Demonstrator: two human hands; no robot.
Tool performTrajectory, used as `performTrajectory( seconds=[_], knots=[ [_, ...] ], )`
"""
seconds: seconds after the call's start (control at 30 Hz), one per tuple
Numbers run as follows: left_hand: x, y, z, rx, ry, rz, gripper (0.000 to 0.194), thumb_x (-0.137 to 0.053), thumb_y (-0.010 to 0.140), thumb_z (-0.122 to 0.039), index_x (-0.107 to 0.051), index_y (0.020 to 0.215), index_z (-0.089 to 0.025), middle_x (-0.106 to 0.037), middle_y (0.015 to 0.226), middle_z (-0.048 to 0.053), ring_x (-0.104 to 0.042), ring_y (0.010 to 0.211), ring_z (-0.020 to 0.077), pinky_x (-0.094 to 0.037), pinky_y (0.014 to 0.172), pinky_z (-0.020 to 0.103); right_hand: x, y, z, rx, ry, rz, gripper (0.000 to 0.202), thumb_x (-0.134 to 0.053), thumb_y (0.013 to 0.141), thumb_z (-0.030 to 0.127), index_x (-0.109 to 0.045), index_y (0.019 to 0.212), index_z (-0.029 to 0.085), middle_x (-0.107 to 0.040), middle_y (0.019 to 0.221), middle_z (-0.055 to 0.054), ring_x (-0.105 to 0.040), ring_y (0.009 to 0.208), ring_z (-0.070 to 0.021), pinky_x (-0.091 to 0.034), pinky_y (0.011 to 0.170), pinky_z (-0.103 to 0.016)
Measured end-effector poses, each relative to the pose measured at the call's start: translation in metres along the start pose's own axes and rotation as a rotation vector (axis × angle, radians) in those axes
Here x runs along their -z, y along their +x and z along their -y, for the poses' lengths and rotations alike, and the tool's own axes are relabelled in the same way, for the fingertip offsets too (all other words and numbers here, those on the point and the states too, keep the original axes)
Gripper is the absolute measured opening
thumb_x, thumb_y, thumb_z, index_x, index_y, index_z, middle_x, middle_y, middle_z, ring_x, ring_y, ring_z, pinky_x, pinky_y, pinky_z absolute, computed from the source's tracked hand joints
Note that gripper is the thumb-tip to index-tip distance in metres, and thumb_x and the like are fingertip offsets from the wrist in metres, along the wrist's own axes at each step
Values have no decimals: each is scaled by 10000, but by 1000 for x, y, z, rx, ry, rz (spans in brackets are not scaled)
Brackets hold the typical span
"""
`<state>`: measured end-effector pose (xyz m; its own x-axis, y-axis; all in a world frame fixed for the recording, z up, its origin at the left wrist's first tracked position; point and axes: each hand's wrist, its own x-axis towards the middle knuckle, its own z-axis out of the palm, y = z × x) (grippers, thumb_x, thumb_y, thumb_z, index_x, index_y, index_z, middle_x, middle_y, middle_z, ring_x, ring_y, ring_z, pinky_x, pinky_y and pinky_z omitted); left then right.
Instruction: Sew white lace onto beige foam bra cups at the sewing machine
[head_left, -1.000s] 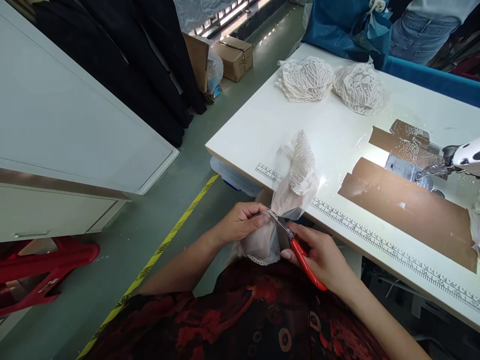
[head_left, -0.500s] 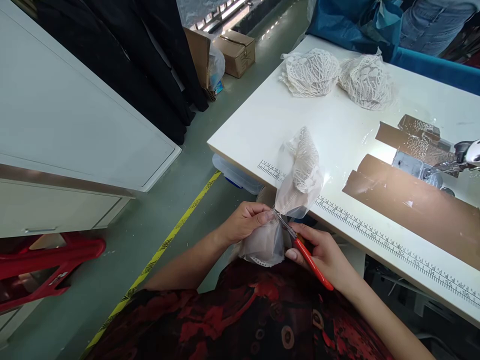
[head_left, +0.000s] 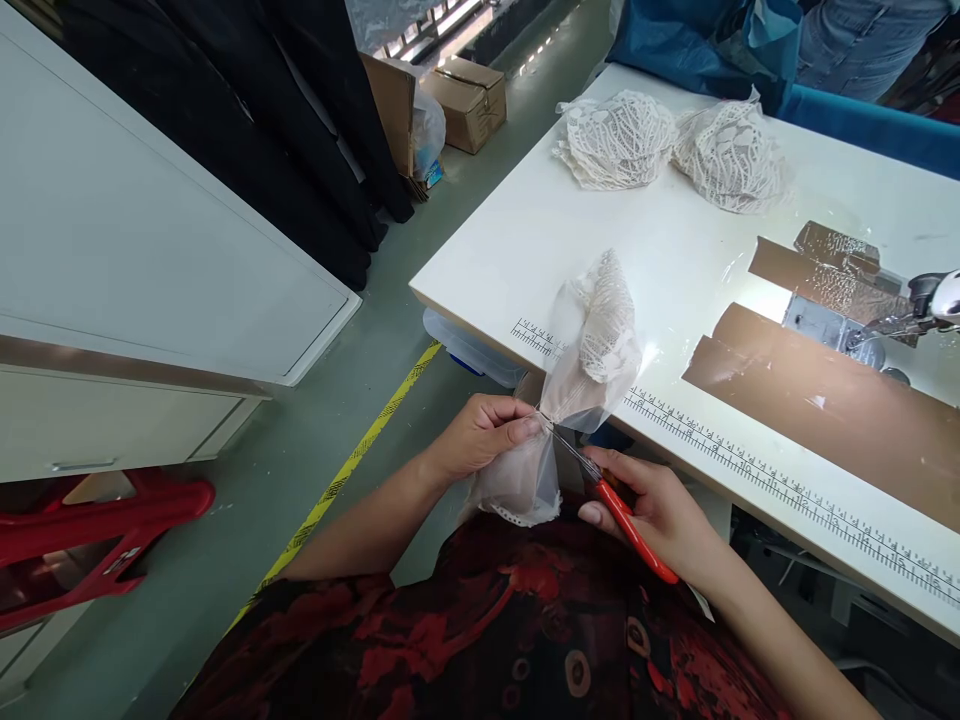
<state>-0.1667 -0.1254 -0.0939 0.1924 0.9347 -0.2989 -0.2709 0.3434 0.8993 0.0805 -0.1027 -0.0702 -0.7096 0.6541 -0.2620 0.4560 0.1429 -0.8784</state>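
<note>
My left hand [head_left: 491, 435] is closed, pinching a sheer, pale fabric piece [head_left: 521, 480] at its narrow middle, just off the table's front edge. The upper part of that fabric carries white lace [head_left: 607, 320] and rests over the table edge; the lower part hangs near my lap. In my right hand [head_left: 649, 505] are red-handled snips [head_left: 634, 530], pointing up and left. Their metal tips reach the fabric beside my left thumb; whether the blades are apart is too small to tell.
Two lace cups [head_left: 619, 140] lie at the table's back. A sewing machine's foot area [head_left: 862, 345] sits at right among brown tape-covered panels [head_left: 825, 390]. A ruler strip [head_left: 780, 475] runs along the front edge. A blue bag [head_left: 697, 50] is behind, beside a person in jeans [head_left: 862, 45].
The snips and my right hand have shifted slightly right and down. My left hand and the fabric have moved a little left and up, still held at the same spot.
</note>
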Motion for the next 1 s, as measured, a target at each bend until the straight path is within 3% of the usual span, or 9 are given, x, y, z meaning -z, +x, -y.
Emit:
performTrajectory(
  seconds=[0.37, 1.0],
  knots=[
    [1, 1, -2, -96, 128, 67, 392, -704, 806, -495, -717, 804, -103, -630, 703, 31, -502, 615, 94, -400, 579, 197, -3, 14, 9, 78, -253, -79, 436, -653, 853, 398, -594, 1249, 224, -710, 1035, -77, -670, 859, -214, -508, 731, -286],
    [1, 2, 2, -57, 28, 64, 317, -728, 805, -421, -724, 800, -105, -610, 657, 7, -475, 578, 73, -391, 568, 184, -3, 18, 1, 74, -174, -21, 319, -619, 888, 423, -613, 1113, 196, -683, 883, -52, -614, 730, -175, -463, 657, -260]
  ],
)
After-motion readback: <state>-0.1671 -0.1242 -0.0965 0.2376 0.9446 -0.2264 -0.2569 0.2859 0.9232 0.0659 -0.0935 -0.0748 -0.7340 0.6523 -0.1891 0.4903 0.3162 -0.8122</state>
